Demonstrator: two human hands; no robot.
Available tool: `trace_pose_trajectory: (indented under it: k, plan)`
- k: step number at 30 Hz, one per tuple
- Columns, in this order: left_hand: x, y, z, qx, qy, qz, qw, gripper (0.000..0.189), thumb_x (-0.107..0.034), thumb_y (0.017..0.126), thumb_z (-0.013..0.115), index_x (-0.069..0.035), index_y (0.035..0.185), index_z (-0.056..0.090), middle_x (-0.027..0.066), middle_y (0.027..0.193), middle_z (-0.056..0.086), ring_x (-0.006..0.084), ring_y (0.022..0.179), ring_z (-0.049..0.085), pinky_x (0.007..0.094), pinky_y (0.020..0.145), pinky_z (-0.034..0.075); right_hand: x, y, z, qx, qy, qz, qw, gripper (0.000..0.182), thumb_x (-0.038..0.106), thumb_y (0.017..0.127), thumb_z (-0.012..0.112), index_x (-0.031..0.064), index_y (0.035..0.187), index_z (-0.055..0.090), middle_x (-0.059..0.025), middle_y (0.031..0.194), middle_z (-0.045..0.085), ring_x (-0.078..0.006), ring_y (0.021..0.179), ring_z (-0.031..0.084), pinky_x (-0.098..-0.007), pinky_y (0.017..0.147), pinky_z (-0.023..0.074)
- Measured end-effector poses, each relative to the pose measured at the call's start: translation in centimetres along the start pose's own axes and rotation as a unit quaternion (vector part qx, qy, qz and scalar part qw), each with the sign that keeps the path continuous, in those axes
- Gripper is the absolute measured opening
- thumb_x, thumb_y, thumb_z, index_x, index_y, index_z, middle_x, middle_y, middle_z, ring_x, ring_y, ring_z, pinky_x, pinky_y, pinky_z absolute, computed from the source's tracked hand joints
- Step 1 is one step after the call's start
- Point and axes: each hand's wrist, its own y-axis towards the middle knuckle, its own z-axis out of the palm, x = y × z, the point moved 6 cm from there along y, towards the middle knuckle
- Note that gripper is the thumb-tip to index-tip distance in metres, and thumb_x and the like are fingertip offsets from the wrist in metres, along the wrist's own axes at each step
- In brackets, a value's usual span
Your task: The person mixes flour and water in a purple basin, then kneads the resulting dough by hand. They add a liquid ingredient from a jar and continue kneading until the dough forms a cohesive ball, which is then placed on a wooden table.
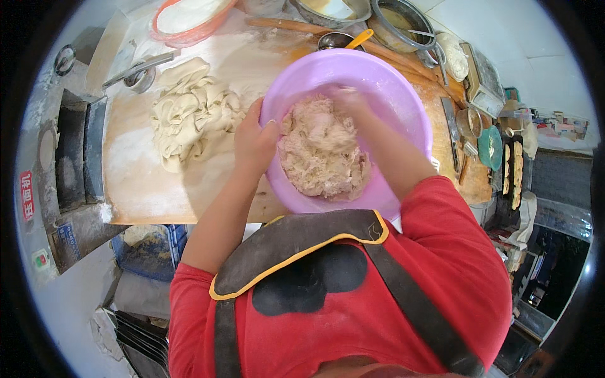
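Note:
A large purple plastic basin [401,101] stands right in front of my body on the floured work table [137,189]. My left hand [257,137] clasps its left rim, thumb over the edge. Inside lies a rough, shaggy mass of dough [326,165], with bits of dry flour on it. Reaching into the basin, my right hand [347,101] is at the dough's upper side. It is blurred by motion, so its fingers and anything in them are unclear. Left of the basin, smooth folded sheets of dough [194,113] are heaped on the table.
A red basin of flour [177,38] sits at the back left. Behind the purple basin are a wooden rolling pin [288,24], a bowl with a yellow-handled utensil [360,38] and metal pots [401,23]. A long knife [451,127] lies at right; a dough-pressing machine [71,151] borders the left.

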Motion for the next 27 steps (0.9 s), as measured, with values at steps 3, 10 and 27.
trace_pose_trajectory:
  k: [3, 10, 27]
  plan:
    - [0.7, 0.2, -0.8, -0.043, 0.017, 0.006, 0.999, 0.052, -0.018, 0.074, 0.049, 0.003, 0.122, 0.053, 0.0240, 0.102, 0.064, 0.0343, 0.094, 0.063, 0.0383, 0.085, 0.047, 8.6, -4.0, 7.1, 0.063, -0.113, -0.042, 0.991, 0.055, 0.051, 0.078, 0.063, 0.0045, 0.107, 0.064, -0.0219, 0.110, 0.063, -0.0287, 0.096, 0.063, -0.0442, 0.084, 0.0471]
    - [0.8, -0.3, -0.5, -0.027, 0.005, -0.007, 1.000, 0.054, -0.020, 0.074, 0.050, 0.003, 0.123, 0.053, 0.0245, 0.106, 0.063, 0.0355, 0.099, 0.061, 0.0389, 0.089, 0.045, 9.9, -23.8, 1.8, 0.163, -0.342, -0.273, 0.884, 0.033, 0.029, 0.074, 0.064, 0.0070, 0.099, 0.061, -0.0202, 0.088, 0.059, -0.0377, 0.086, 0.058, -0.0483, 0.073, 0.0458]
    - [0.6, -0.5, -0.8, -0.054, 0.001, 0.007, 0.999, 0.046, -0.019, 0.073, 0.050, 0.001, 0.114, 0.058, 0.0245, 0.098, 0.064, 0.0395, 0.093, 0.061, 0.0419, 0.085, 0.046, 1.7, -11.0, -4.2, 0.028, 0.016, 0.076, 0.997, 0.060, 0.043, 0.083, 0.067, -0.0003, 0.122, 0.055, -0.0152, 0.109, 0.064, -0.0241, 0.097, 0.063, -0.0349, 0.081, 0.0525]
